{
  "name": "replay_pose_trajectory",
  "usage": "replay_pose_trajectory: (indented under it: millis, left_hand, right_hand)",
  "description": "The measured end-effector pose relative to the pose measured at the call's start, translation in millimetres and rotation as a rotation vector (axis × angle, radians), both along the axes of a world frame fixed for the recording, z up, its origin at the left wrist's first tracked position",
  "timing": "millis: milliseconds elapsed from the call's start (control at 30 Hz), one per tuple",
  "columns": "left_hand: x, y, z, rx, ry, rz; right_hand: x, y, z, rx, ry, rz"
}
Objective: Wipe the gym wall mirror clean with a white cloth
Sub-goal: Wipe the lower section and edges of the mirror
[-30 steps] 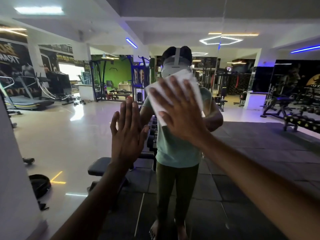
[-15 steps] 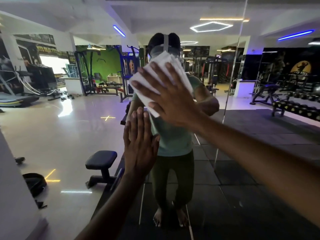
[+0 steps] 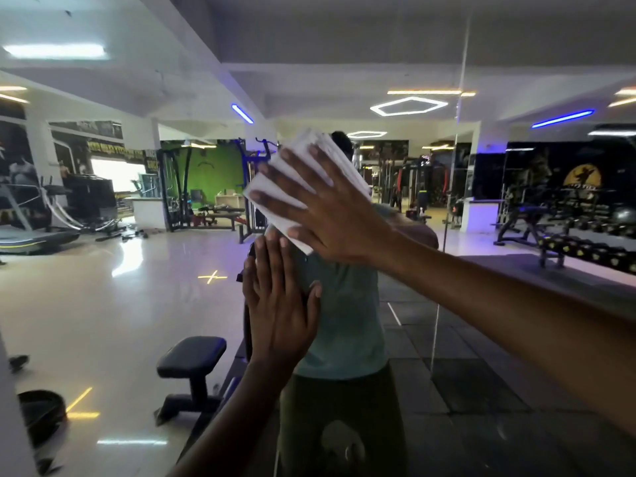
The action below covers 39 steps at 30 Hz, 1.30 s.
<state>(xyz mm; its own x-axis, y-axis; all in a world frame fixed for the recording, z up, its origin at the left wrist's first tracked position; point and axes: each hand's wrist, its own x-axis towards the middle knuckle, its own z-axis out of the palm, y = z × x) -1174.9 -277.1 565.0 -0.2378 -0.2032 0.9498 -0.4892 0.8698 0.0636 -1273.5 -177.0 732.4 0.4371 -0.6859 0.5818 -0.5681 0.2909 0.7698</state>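
The wall mirror (image 3: 113,304) fills nearly the whole view and reflects the gym and a person in a green shirt. My right hand (image 3: 330,215) lies flat with fingers spread, pressing a folded white cloth (image 3: 303,166) against the glass at head height, over the reflected face. My left hand (image 3: 278,304) rests flat on the mirror just below the cloth, fingers together and pointing up, holding nothing. A vertical seam (image 3: 451,201) between mirror panels runs to the right of my right hand.
A white wall edge (image 3: 13,425) borders the mirror at the lower left. In the reflection stand a black bench (image 3: 191,356), a treadmill (image 3: 31,232), weight machines and a dumbbell rack (image 3: 585,249).
My right hand has slid the cloth leftward and slightly up on the glass. My left hand has shifted right, closer under the cloth. The view has tilted up.
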Motion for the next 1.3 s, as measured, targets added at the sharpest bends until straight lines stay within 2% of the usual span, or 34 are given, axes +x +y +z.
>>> replay_pose_trajectory:
  millis: [67, 133, 233, 300, 333, 367, 467, 533, 633, 733, 867, 1000, 1067, 1200, 1300]
  left_hand:
    - [-3.7, -2.4, 0.7, -0.024, 0.035, 0.026]
    - [-3.7, -7.4, -1.6, -0.071, 0.056, 0.028]
    - [-6.3, -9.3, -6.1, -0.113, 0.1, 0.013]
    - [-10.7, -7.8, -7.8, -0.118, 0.133, 0.004]
    - [-12.6, -7.7, -8.3, -0.126, 0.144, 0.006]
    - [-13.1, -9.2, -8.5, -0.137, 0.146, 0.012]
    - [-9.0, -15.3, -24.2, -0.173, 0.115, 0.004]
    - [-3.8, -21.8, -41.7, -0.221, 0.106, 0.013]
    - [2.7, -32.9, -60.9, -0.306, 0.108, 0.02]
    - [6.3, -35.8, -75.3, -0.306, 0.111, 0.04]
    - [20.6, -43.5, -89.9, -0.313, 0.061, 0.092]
    - [38.5, -57.4, -97.8, -0.257, -0.016, 0.158]
    - [35.5, -59.5, -109.9, -0.239, -0.003, 0.114]
    - [32.7, -68.1, -122.7, -0.271, 0.047, 0.111]
    - [34.4, -76.7, -126.9, -0.321, 0.068, 0.129]
  right_hand:
    - [-21.4, 23.7, -17.4, -0.015, -0.026, -0.02]
    - [-46.4, 51.8, -33.3, -0.141, -0.109, -0.039]
    - [-61.2, 66.7, -59.5, -0.489, -0.373, -0.116]
    - [-41.6, 43.3, -72.0, -0.748, -0.549, -0.126]
    - [-27.8, 26.6, -74.7, -0.773, -0.582, -0.089]
    - [-14.8, 10.5, -76.4, -0.719, -0.559, -0.045]
    - [-4.1, -10.4, -86.7, -0.46, -0.315, 0.013]
    - [-20.7, 0.4, -94.9, -0.439, -0.217, 0.033]
    - [-49.9, 23.3, -113.6, -0.502, -0.219, 0.038]
    - [-68.6, 41.8, -123.5, -0.608, -0.299, -0.021]
    - [-63.1, 44.2, -129.2, -0.678, -0.375, -0.045]
    - [-49.1, 28.9, -140.9, -0.806, -0.537, -0.034]
    - [-24.6, 9.2, -158.4, -0.744, -0.498, -0.042]
    - [7.1, -20.6, -193.6, -0.389, -0.203, -0.037]
    - [-14.8, 6.6, -169.8, -0.419, -0.169, -0.061]
